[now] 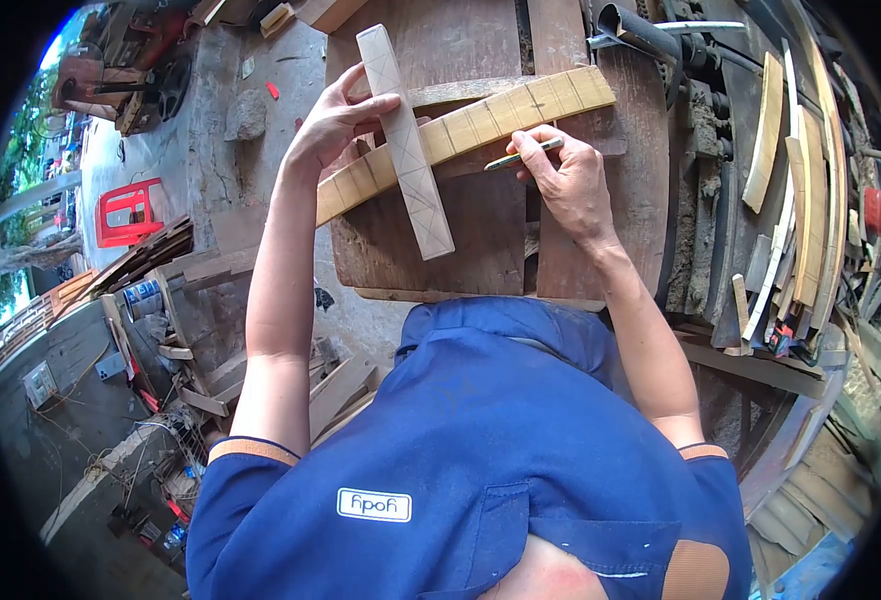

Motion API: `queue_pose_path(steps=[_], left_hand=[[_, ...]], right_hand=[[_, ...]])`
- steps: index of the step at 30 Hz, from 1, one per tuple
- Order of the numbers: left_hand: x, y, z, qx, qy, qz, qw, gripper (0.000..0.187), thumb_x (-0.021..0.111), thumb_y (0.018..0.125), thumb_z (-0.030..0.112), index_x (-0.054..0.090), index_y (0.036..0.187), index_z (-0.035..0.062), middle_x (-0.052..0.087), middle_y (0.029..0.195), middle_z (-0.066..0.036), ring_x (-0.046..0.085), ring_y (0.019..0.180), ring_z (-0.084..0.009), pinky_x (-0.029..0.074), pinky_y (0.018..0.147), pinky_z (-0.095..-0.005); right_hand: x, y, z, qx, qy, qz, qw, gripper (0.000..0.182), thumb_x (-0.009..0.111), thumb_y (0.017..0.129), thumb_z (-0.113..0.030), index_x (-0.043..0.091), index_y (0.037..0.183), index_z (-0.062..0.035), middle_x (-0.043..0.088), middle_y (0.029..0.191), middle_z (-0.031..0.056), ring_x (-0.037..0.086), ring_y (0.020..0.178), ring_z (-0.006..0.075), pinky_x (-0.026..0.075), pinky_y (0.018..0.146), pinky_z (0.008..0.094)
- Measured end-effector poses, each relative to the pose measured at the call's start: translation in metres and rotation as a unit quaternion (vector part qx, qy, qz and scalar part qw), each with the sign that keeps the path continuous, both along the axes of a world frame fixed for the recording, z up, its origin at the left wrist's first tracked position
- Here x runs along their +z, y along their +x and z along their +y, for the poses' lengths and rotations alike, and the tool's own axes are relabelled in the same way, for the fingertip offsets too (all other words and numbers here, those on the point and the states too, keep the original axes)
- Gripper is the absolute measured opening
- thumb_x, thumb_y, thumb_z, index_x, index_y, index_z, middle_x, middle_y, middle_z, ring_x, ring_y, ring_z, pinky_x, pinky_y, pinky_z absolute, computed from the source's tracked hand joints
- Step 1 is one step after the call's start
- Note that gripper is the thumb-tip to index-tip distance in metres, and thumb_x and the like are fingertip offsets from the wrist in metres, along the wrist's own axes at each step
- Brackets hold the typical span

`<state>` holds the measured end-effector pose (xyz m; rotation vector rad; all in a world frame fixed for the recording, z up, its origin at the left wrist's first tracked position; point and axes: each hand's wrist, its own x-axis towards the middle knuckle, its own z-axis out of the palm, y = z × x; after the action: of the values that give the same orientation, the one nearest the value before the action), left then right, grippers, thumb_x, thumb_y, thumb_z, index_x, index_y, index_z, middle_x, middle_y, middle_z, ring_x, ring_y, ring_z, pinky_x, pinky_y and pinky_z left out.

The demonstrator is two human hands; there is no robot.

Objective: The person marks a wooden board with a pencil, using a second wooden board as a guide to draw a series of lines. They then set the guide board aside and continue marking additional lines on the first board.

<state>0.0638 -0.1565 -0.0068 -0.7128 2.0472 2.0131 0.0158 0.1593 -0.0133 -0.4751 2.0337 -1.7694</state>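
Strip (416, 165): pale wd, matt | bench (601, 215): brn wd, worn | shirt (441, 420): blue cloth

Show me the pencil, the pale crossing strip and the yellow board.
Pencil (502, 162): head view, on its shaft.
Pale crossing strip (409, 150): head view, mid-face.
Yellow board (472, 131): head view, near its middle.

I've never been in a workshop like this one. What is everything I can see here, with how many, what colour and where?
Pale marked bar: one, whitish wood, across the strip
Strip: one, yellow wood with dark lines, over the table
Pencil: one, greenish, in the right hand
Table: one, brown wood, ahead
Pipe: one, dark grey, far right of the table
Loose wood strips: several, tan, right
Red plastic item: one, floor at left
Scrap wood: many, brown and grey, lower left
Shirt: one, blue, on the person
Hands: two, bare; left on the bar, right holding the pencil
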Motion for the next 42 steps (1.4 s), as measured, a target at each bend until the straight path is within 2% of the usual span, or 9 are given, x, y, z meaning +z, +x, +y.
queue_pose_path(steps=[7,9,18,24,28,30,35,37,42], left_hand=[[-0.002,0.003,0.000,0.006,0.012,0.009,1.000,0.094,0.086,0.081,0.022,0.030,0.154,0.0052,0.072,0.112,-0.013,0.070,0.096,-0.0164,0.057,0.085,-0.0327],[0.001,0.002,0.002,-0.004,0.005,0.002,1.000,0.082,0.082,0.085,0.020,0.036,0.152,0.0067,0.069,0.114,-0.008,0.069,0.094,-0.0150,0.056,0.084,-0.0318],[0.000,0.001,0.000,-0.007,0.003,0.000,1.000,0.088,0.085,0.082,0.022,0.034,0.152,0.0050,0.072,0.110,-0.011,0.070,0.095,-0.0151,0.056,0.082,-0.0306],[0.002,0.000,0.004,-0.001,-0.007,0.010,1.000,0.086,0.084,0.083,0.022,0.035,0.152,0.0051,0.072,0.109,-0.011,0.070,0.096,-0.0148,0.057,0.084,-0.0304],[0.002,0.000,0.002,-0.008,-0.008,0.011,1.000,0.084,0.084,0.084,0.022,0.037,0.151,0.0053,0.072,0.110,-0.011,0.070,0.096,-0.0143,0.057,0.085,-0.0301],[0.002,0.001,0.004,-0.002,-0.009,0.002,1.000,0.081,0.083,0.084,0.022,0.039,0.149,0.0054,0.072,0.111,-0.010,0.070,0.096,-0.0140,0.057,0.085,-0.0294],[0.004,0.001,0.004,-0.014,-0.012,0.001,1.000,0.078,0.082,0.085,0.022,0.039,0.149,0.0054,0.072,0.111,-0.010,0.070,0.098,-0.0140,0.057,0.085,-0.0293],[0.004,0.001,0.003,-0.018,-0.015,0.004,1.000,0.078,0.082,0.085,0.022,0.039,0.149,0.0054,0.072,0.111,-0.010,0.070,0.098,-0.0141,0.057,0.085,-0.0295],[0.006,0.001,0.006,-0.011,-0.009,0.012,1.000,0.078,0.082,0.085,0.022,0.040,0.148,0.0049,0.072,0.111,-0.010,0.070,0.098,-0.0135,0.057,0.085,-0.0291]], right_hand=[[0.002,0.000,-0.001,-0.001,0.003,-0.005,1.000,0.027,0.063,0.098,-0.025,0.074,0.093,-0.0015,0.071,0.073,0.0048,0.066,0.067,0.0084,0.050,0.061,0.0259],[0.003,0.000,-0.001,0.000,0.008,-0.004,1.000,0.027,0.063,0.098,-0.025,0.074,0.093,-0.0016,0.071,0.074,0.0048,0.066,0.067,0.0086,0.050,0.062,0.0259],[0.004,0.000,-0.002,0.000,0.009,-0.001,1.000,0.027,0.063,0.098,-0.026,0.074,0.093,-0.0019,0.071,0.074,0.0051,0.066,0.067,0.0081,0.050,0.061,0.0256],[0.013,-0.006,-0.021,0.013,-0.011,-0.006,1.000,0.028,0.064,0.098,-0.028,0.075,0.092,-0.0030,0.071,0.070,0.0045,0.062,0.063,0.0067,0.048,0.058,0.0255],[0.016,-0.006,-0.053,0.001,-0.077,0.045,0.996,0.028,0.065,0.098,-0.029,0.075,0.094,-0.0028,0.068,0.064,0.0063,0.056,0.054,0.0071,0.044,0.051,0.0305],[0.013,-0.008,-0.062,0.027,-0.029,0.065,0.997,0.028,0.066,0.099,-0.028,0.075,0.099,-0.0018,0.069,0.071,0.0009,0.057,0.062,0.0027,0.044,0.053,0.0210],[0.007,-0.005,-0.072,0.023,0.003,0.086,0.996,0.028,0.067,0.098,-0.028,0.075,0.099,-0.0012,0.067,0.066,0.0010,0.057,0.060,0.0033,0.044,0.053,0.0236],[0.006,-0.003,-0.075,-0.022,-0.056,0.111,0.992,0.023,0.067,0.096,-0.024,0.072,0.091,-0.0028,0.066,0.064,0.0144,0.063,0.052,0.0189,0.047,0.052,0.0336],[0.006,-0.005,-0.076,-0.006,-0.024,0.109,0.994,0.022,0.066,0.096,-0.023,0.073,0.091,-0.0028,0.067,0.067,0.0156,0.067,0.056,0.0214,0.049,0.054,0.0337]])
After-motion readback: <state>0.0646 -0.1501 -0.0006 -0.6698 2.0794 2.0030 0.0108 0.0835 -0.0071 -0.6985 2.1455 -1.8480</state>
